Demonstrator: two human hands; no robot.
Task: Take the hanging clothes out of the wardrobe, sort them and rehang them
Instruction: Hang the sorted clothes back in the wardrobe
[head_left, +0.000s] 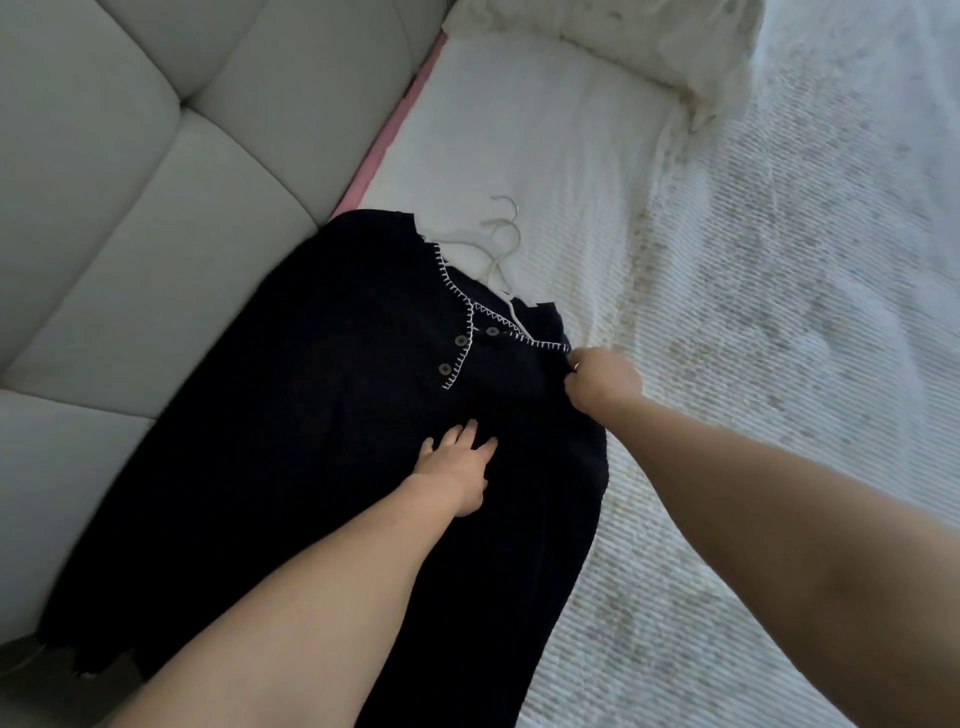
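The black dress (311, 415) lies flat on the bed (727, 364), along the edge that meets the padded headboard (130, 208). Its long axis runs from the neckline, far from the person, back toward the near edge, where the hem spills off the corner. White hangers (501, 244) poke out of the neck opening, their hooks pointing toward the pillow (623, 36) at the far end.

The left hand (457, 467) rests on the middle of the dress, fingers straight and spread, pressing the cloth flat. The right hand (602, 379) is curled at the shoulder edge of the dress, just below the white-stitched collar (467, 312), and pinches the cloth there.

So both hands sit on the upper half of the dress, with the hangers further off beyond them. The right hand is the nearer to the collar and the hooks, so I judge it better placed to reach the hangers, while the left pins the body of the dress
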